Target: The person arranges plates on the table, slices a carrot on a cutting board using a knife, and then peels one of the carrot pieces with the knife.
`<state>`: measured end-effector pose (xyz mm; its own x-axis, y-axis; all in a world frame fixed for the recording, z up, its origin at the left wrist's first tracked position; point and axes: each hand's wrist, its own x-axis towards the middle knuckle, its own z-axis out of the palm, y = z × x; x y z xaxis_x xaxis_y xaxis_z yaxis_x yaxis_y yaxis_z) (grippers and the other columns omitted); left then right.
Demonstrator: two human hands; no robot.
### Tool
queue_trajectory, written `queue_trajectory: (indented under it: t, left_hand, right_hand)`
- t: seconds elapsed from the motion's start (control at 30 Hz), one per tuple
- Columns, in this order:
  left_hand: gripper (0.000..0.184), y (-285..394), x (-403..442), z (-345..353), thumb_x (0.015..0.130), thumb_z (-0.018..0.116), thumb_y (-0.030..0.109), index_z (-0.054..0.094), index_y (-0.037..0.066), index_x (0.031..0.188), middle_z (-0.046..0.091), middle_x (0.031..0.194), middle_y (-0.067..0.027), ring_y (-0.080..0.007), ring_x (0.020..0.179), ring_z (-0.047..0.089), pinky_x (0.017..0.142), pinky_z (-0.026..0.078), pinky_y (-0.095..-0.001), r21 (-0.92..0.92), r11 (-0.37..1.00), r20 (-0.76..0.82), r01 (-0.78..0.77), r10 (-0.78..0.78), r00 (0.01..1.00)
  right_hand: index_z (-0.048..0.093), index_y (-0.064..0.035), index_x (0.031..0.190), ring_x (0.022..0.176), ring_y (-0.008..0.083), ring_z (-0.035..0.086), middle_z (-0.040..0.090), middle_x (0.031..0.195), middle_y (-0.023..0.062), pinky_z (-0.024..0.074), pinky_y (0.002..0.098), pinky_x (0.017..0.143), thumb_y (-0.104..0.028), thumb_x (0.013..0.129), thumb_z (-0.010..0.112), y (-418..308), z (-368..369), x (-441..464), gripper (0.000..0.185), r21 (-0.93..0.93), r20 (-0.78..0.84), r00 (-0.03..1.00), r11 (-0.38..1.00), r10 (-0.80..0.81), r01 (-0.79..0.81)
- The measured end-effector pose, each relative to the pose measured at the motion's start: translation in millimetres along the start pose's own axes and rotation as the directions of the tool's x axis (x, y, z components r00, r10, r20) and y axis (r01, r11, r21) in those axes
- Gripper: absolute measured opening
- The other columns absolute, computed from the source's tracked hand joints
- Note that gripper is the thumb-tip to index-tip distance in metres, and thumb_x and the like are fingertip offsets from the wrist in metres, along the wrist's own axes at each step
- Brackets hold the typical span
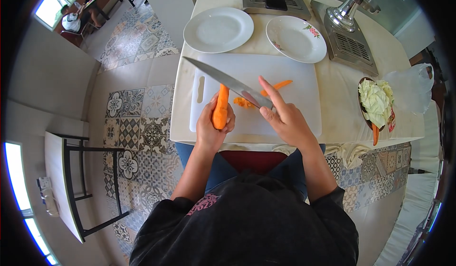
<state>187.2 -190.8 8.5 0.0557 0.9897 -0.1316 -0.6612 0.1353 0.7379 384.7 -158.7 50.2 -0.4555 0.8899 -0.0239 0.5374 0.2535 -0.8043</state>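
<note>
You had the orange carrot (220,115) in your left hand (207,127), near the middle of the frame. The fingers were curled around it, and it stood almost straight up. Your right hand (289,120), just right of the middle, was grasping the big knife (209,70). One of its fingers was stretched out toward the top of the frame, the thumb was by the wide end of the blade, and the handle was hidden in your hand. The long blade slanted, with its tip toward the upper left. It went across the top end of the carrot, but it was hard to tell if the two were touching.

Under your hands was the white cutting board (304,116), with a slot at its left side. On it, near the blade, lay a little pile of carrot bits (243,103) and a thin carrot piece (284,84).

Above the board, on the table (339,93) with the cream cloth, sat a plain white plate (218,29) and, to its right, a plate with pink flowers (295,38). At the right of the frame was a brown bowl (361,107) full of cabbage (374,100), with another carrot (375,134) poking out at the bottom. A clear plastic bag (413,88) lay just beside it.
</note>
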Motion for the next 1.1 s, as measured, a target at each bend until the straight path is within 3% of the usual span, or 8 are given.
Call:
queue_trajectory:
  t: [0.13, 0.17, 0.27, 0.37, 0.57, 0.67, 0.77, 1.1]
  left_hand:
    - [0.052, 1.1, -3.1, 13.2, 0.099, 0.030, 0.027, 0.036, 0.000, 0.143, 0.039, 0.062, 0.0027, -0.0088, 0.047, 0.032, 0.043, 0.024, -0.0216, 0.009, 1.000, -0.072, 0.026, -0.026, 0.997]
    - [0.052, -6.1, 0.3, -11.8, 0.098, 0.033, 0.026, 0.038, -0.001, 0.142, 0.057, 0.083, -0.0017, -0.0095, 0.058, 0.045, 0.050, 0.035, -0.0228, -0.147, 0.989, 0.198, 0.020, 0.010, 0.980]
    - [0.050, -7.6, -2.6, 9.3, 0.099, 0.036, 0.031, 0.043, 0.003, 0.140, 0.056, 0.098, -0.0027, -0.0105, 0.081, 0.051, 0.070, 0.043, -0.0236, 0.072, 0.996, -0.119, -0.052, 0.060, 0.991]
    - [0.052, -1.0, -8.9, 13.0, 0.100, 0.032, 0.027, 0.039, -0.003, 0.141, 0.038, 0.148, -0.0140, -0.0183, 0.120, 0.049, 0.101, 0.037, -0.0309, 0.300, 0.942, -0.048, -0.152, 0.174, 0.984]
    - [0.053, 1.3, -14.1, 16.4, 0.100, 0.032, 0.028, 0.039, -0.006, 0.140, 0.040, 0.147, -0.0149, -0.0249, 0.142, 0.028, 0.116, 0.018, -0.0350, 0.451, 0.861, -0.022, -0.234, 0.273, 0.962]
    - [0.053, -0.5, -15.8, 14.8, 0.100, 0.033, 0.029, 0.040, -0.004, 0.140, 0.038, 0.148, -0.0141, -0.0212, 0.133, 0.039, 0.110, 0.028, -0.0327, 0.420, 0.879, -0.040, -0.225, 0.265, 0.963]
    - [0.051, -2.9, -14.7, 12.4, 0.100, 0.033, 0.029, 0.041, -0.002, 0.140, 0.057, 0.122, -0.0100, -0.0126, 0.095, 0.054, 0.083, 0.043, -0.0258, 0.453, 0.867, -0.111, -0.207, 0.285, 0.952]
    - [0.044, 1.7, -8.8, 11.0, 0.100, 0.032, 0.028, 0.046, 0.000, 0.131, 0.048, 0.070, -0.0040, -0.0109, 0.050, 0.037, 0.046, 0.028, -0.0240, 0.072, 0.993, -0.031, -0.088, 0.091, 0.995]
  right_hand:
    - [0.034, -0.0238, 0.147, 0.056, 0.0308, 0.059, 0.060, 0.065, 0.0122, 0.0460, 0.0382, 0.057, -0.036, 0.096, 0.053, -2.8, 11.2, -9.8, 0.056, 0.027, 0.123, 0.974, 0.982, -0.191, 0.189]
    - [0.035, -0.0246, 0.147, 0.054, 0.0315, 0.058, 0.060, 0.064, 0.0132, 0.0459, 0.0387, 0.056, -0.036, 0.096, 0.053, -7.0, 12.1, -11.3, 0.055, -0.008, 0.185, 0.966, 0.983, -0.180, 0.185]
    - [0.034, -0.0206, 0.148, 0.052, 0.0281, 0.055, 0.061, 0.070, 0.0140, 0.0430, 0.0352, 0.055, -0.034, 0.096, 0.054, -11.0, 13.3, -13.3, 0.058, 0.001, 0.211, 0.959, 0.981, -0.189, 0.193]
    - [0.038, -0.0289, 0.145, 0.053, 0.0313, 0.058, 0.060, 0.065, 0.0137, 0.0462, 0.0389, 0.055, -0.038, 0.095, 0.053, -7.1, 17.4, -14.0, 0.053, 0.009, 0.142, 0.961, 0.971, -0.238, 0.239]
    - [0.046, -0.0322, 0.140, 0.052, 0.0303, 0.058, 0.060, 0.066, 0.0114, 0.0467, 0.0391, 0.054, -0.036, 0.094, 0.055, -10.1, 22.7, -15.5, 0.047, -0.036, 0.056, 0.950, 0.950, -0.307, 0.309]
    - [0.048, -0.0321, 0.139, 0.052, 0.0284, 0.058, 0.060, 0.065, 0.0098, 0.0471, 0.0383, 0.053, -0.036, 0.094, 0.056, -12.2, 21.7, -15.7, 0.046, -0.061, 0.048, 0.950, 0.948, -0.310, 0.312]
    - [0.049, -0.0315, 0.138, 0.052, 0.0270, 0.059, 0.061, 0.065, 0.0083, 0.0475, 0.0372, 0.053, -0.035, 0.093, 0.057, -11.1, 24.8, -14.8, 0.046, -0.074, -0.004, 0.932, 0.930, -0.362, 0.361]
    - [0.056, -0.0257, 0.132, 0.066, 0.0231, 0.065, 0.069, 0.085, 0.0069, 0.0498, 0.0347, 0.058, -0.022, 0.092, 0.058, -2.0, 28.9, -6.0, 0.040, 0.059, -0.212, 0.906, 0.920, -0.367, 0.387]
